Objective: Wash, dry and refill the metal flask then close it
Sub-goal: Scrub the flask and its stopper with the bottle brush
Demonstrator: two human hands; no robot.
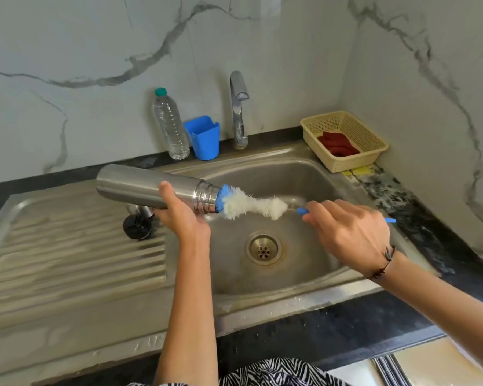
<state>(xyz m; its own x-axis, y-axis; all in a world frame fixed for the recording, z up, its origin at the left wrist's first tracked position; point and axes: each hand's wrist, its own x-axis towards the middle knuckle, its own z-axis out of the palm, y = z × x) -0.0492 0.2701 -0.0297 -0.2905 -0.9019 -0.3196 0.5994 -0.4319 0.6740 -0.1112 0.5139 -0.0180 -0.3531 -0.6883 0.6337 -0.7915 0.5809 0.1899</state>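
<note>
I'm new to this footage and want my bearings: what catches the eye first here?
The metal flask, held sideways over the sink in the left hand, with a blue-and-white bottle brush at its mouth, gripped by the right hand. Behind, a red cloth lies in a yellow basket.

I stand facing a corner where two white marble-look walls [262, 32] with grey veins meet. Below them runs a dark speckled stone desk [418, 218] holding a stainless steel sink [304, 176] with a ribbed draining board [67, 254] on its left. A chrome tap [239, 107] rises behind the basin. Soft, even light fills the corner.
</note>
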